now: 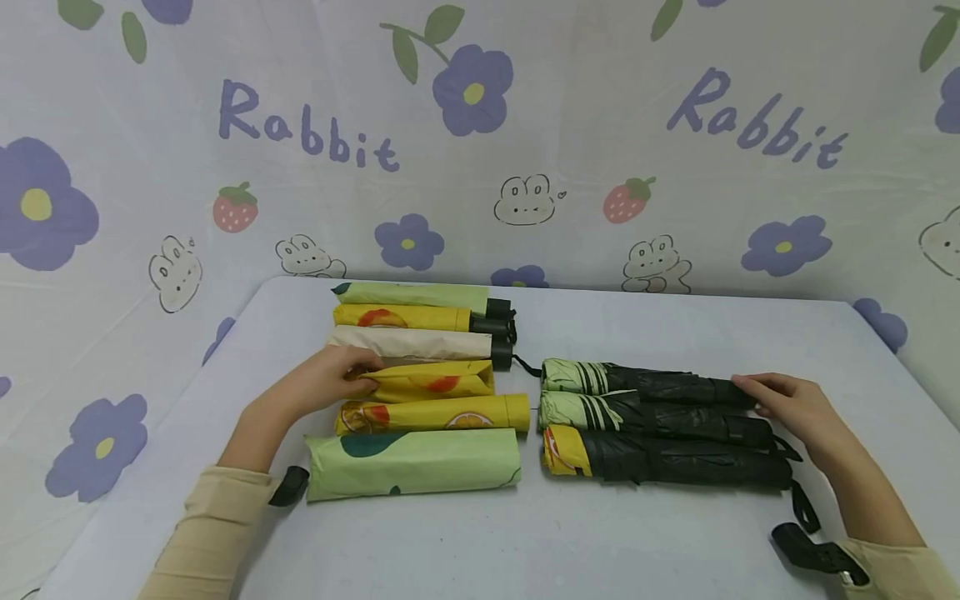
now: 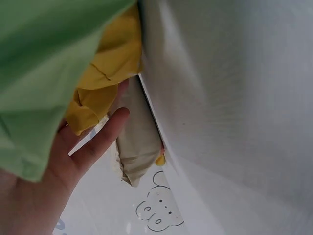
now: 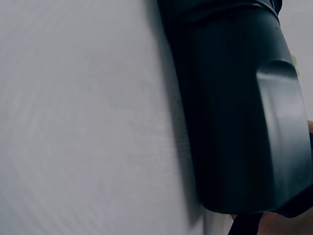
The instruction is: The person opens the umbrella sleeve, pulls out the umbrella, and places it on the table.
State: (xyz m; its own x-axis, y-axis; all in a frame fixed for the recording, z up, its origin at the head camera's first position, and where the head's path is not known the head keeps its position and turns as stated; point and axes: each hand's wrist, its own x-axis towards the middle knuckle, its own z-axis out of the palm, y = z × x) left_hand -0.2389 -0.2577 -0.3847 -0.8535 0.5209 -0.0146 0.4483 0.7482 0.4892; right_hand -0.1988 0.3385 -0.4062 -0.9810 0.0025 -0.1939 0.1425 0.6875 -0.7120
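Note:
In the head view my left hand [image 1: 318, 387] pinches the left end of a crumpled yellow umbrella sleeve [image 1: 431, 381]. In the left wrist view, the thumb and fingers are at the end of that sleeve [image 2: 110, 63]. A yellow sleeve with orange slices [image 1: 450, 412] and a wide light green sleeve [image 1: 420, 467] lie nearer me. My right hand [image 1: 798, 412] grips the handle end of the farthest black-and-green folded umbrella [image 1: 645, 379]. Beside it lie another black-and-green umbrella [image 1: 660, 414] and a black-and-yellow umbrella [image 1: 682, 458].
Beyond my left hand lie three sleeved umbrellas with black handles: beige [image 1: 420, 342], yellow [image 1: 405, 317] and light green [image 1: 420, 294]. They lie on a white table [image 1: 570, 542]. A printed cloth [image 1: 562, 100] hangs behind the table.

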